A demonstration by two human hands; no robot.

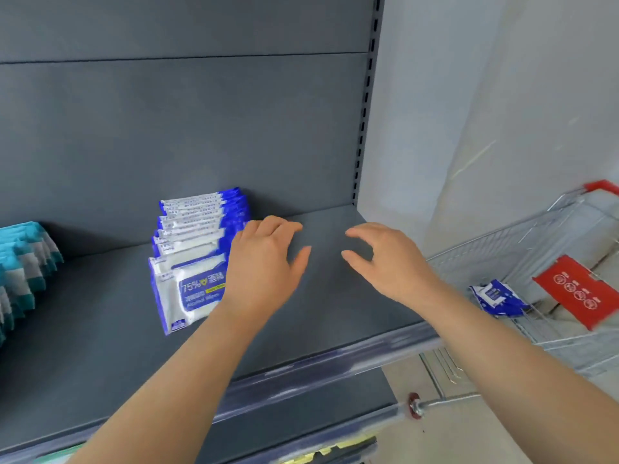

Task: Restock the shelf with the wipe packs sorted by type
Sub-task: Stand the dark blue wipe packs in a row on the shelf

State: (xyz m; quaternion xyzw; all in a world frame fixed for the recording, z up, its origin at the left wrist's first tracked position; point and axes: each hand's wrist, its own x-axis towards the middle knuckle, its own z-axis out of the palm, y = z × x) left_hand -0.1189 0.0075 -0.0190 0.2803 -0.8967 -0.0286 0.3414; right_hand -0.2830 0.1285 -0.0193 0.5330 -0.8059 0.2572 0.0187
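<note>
At the far left of the shelf [335, 313], a row of teal wipe packs [20, 262] stands overlapped front to back, cut off by the frame edge. A stretch of bare shelf separates it from a second row, the blue alcohol wipe packs [191, 256]. These stand on edge and lean back toward the rear panel, with the nearest pack's "75%" label facing out. The gap between the rows appears to keep the two types apart, as the task requires. The left hand [264, 259] is just beside the right edge of the blue row, fingers relaxed and spread, holding nothing. Whether it touches the packs cannot be told. Its position suggests squaring or steadying the row. The right hand [385, 259] hovers over bare shelf, apart from the left, fingers loosely bent and empty. Further right stands a wire shopping cart [552, 236] with a red placard [579, 289]. More blue packs [495, 298] lie in its basket, so restocking looks unfinished.
</note>
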